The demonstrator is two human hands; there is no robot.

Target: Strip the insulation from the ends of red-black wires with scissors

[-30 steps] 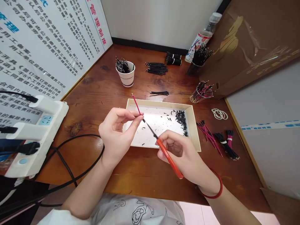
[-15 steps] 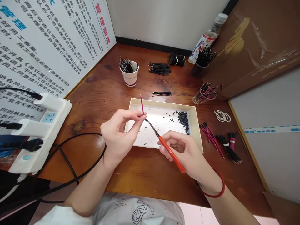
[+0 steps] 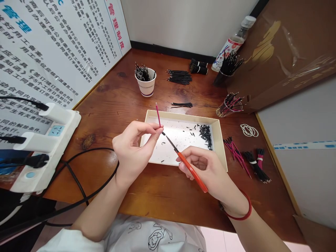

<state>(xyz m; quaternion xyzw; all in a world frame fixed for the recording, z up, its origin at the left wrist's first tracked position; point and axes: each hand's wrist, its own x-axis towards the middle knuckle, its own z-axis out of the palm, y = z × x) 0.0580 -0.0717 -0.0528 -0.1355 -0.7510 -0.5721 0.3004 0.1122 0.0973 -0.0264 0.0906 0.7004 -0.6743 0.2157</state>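
Note:
Between thumb and forefinger, my left hand point(image 3: 136, 143) pinches a thin magenta wire point(image 3: 158, 114) that points upward. Its black end pokes out below the fingertips. My right hand point(image 3: 203, 168) is closed around orange-handled tweezers or scissors point(image 3: 193, 172); the exact kind is unclear. Their dark tips meet or nearly meet the black end of the wire. Both hands are over the near side of a shallow cream box point(image 3: 223, 147) with a white bottom. Inside it, black offcuts point(image 3: 205, 134) are heaped at the right, with small bits scattered about.
Behind the box are a paper cup point(image 3: 146, 87) of black wires and loose black wires point(image 3: 179, 77). To the right stand a clear cup point(image 3: 228, 107), rubber bands point(image 3: 249, 130), magenta wires point(image 3: 236, 154) and tied bundles point(image 3: 256, 167). A power strip point(image 3: 49, 150) with black cables lies left.
Hardly anything differs. The magenta wire's upper end has shifted slightly left and up; the tool's tips stay at its black end.

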